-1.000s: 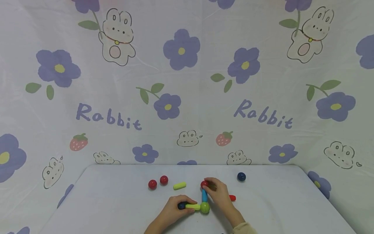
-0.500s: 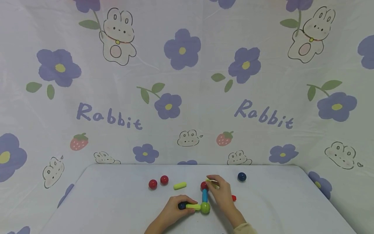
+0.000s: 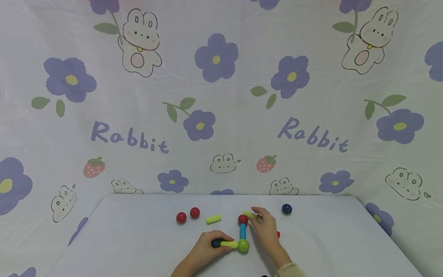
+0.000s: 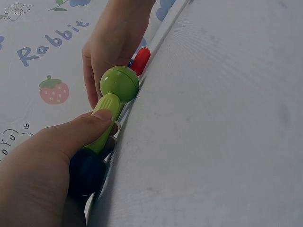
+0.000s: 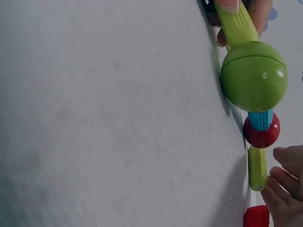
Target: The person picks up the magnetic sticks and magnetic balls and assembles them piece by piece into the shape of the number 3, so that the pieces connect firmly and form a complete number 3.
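My left hand (image 3: 207, 246) pinches a yellow-green toy rod (image 3: 228, 244) between thumb and fingers. A dark blue ball (image 3: 216, 243) is on the rod's near-hand end, a green ball (image 3: 243, 246) on its other end. From the green ball a blue rod (image 3: 243, 231) leads to a red ball (image 3: 243, 219). Against that red ball lies a second yellow-green rod (image 5: 257, 168). My right hand (image 3: 266, 229) is beside this second rod, thumb and fingers spread apart, with fingertips right at its far end in the right wrist view.
Two loose red balls (image 3: 181, 217) and another yellow-green rod (image 3: 213, 219) lie to the left on the white table (image 3: 131, 238). A dark blue ball (image 3: 287, 209) sits at back right. The right hand partly hides a red rod (image 3: 278, 234). Behind hangs a patterned cloth (image 3: 238, 96).
My right fingers have come off the red ball and drawn back to the right, so the second yellow-green rod beside it now shows. The left hand holds its place.
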Tool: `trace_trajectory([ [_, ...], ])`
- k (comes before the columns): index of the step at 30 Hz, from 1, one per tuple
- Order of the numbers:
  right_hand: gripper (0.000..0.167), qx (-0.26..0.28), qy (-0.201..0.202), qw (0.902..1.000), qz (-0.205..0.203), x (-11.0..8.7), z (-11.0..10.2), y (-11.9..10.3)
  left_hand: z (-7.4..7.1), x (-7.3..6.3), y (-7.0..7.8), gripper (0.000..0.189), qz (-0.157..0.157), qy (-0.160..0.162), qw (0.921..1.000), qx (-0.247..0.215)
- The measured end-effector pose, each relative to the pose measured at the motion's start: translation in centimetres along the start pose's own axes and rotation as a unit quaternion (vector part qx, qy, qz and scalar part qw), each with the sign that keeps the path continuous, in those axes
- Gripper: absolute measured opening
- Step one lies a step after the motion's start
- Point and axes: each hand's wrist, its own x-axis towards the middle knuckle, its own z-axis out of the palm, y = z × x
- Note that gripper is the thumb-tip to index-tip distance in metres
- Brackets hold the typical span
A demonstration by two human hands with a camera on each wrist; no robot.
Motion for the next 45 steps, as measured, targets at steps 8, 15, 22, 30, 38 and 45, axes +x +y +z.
trace_trajectory([
  [8,0.032,-0.024,-0.012,0.9996,0.009,0.2,0.0,0.5,0.1,0.0,-0.1,0.025,0.006,0.001,1.0,-0.003],
  [15,0.03,-0.048,-0.014,0.9981,-0.037,0.4,0.1,0.9,0.2,0.1,-0.1,0.025,0.023,0.005,0.9997,0.0],
  [22,0.027,-0.078,-0.008,0.9968,-0.011,0.7,0.3,0.9,0.2,0.0,-0.1,0.025,0.019,0.003,0.9998,-0.006],
  [30,0.024,-0.092,-0.015,0.9957,-0.005,1.1,0.4,1.2,0.1,0.0,0.1,0.025,0.019,0.005,0.9998,-0.011],
  [38,0.019,-0.092,-0.025,0.9954,0.013,1.2,0.3,1.0,0.1,0.0,0.0,0.024,0.018,0.005,0.9998,-0.006],
  [45,0.019,-0.066,-0.014,0.9976,0.014,1.1,0.0,0.8,0.1,-0.1,0.2,0.023,0.01,0.007,0.9999,-0.002],
])
